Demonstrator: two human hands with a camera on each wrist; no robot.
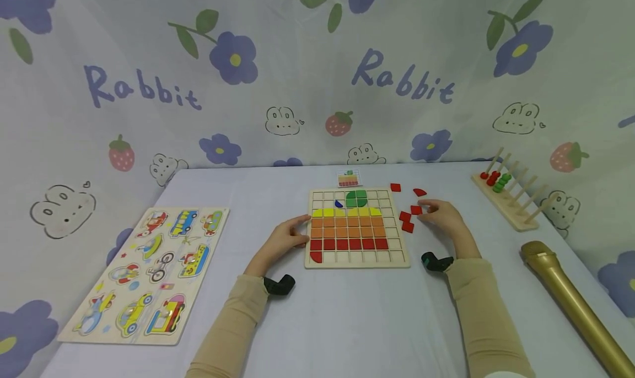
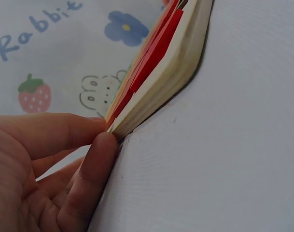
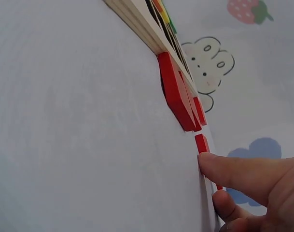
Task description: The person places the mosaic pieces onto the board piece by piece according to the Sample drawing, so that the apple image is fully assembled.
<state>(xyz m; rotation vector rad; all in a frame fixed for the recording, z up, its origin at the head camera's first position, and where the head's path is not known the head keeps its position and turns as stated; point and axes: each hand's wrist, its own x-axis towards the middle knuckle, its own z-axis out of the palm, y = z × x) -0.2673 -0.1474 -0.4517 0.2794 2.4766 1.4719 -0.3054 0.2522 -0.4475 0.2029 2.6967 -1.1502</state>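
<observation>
A wooden grid board [image 1: 357, 259] lies flat, filled with rows of red, orange and yellow pieces, with green pieces and a small blue piece [image 1: 339, 204] higher up. At its left edge is my left hand [image 1: 281, 239], thumb and index fingertip touching the rim a little apart. In the left wrist view, those fingertips [image 2: 101, 145] meet the board's edge beside the red pieces. My right hand [image 1: 442, 217] reaches to a red square tile [image 1: 415, 209], its index finger and thumb at the tile's right side. Two more red squares [image 1: 404, 216] lie between that tile and the board.
Behind the board stands a small picture card [image 1: 349, 178]. A red square [image 1: 395, 187] and a red quarter-circle [image 1: 419, 192] lie farther back. A vehicle puzzle board [image 1: 198, 290] is at left; at right are a bead-peg rack [image 1: 516, 210] and a gold microphone [image 1: 570, 295].
</observation>
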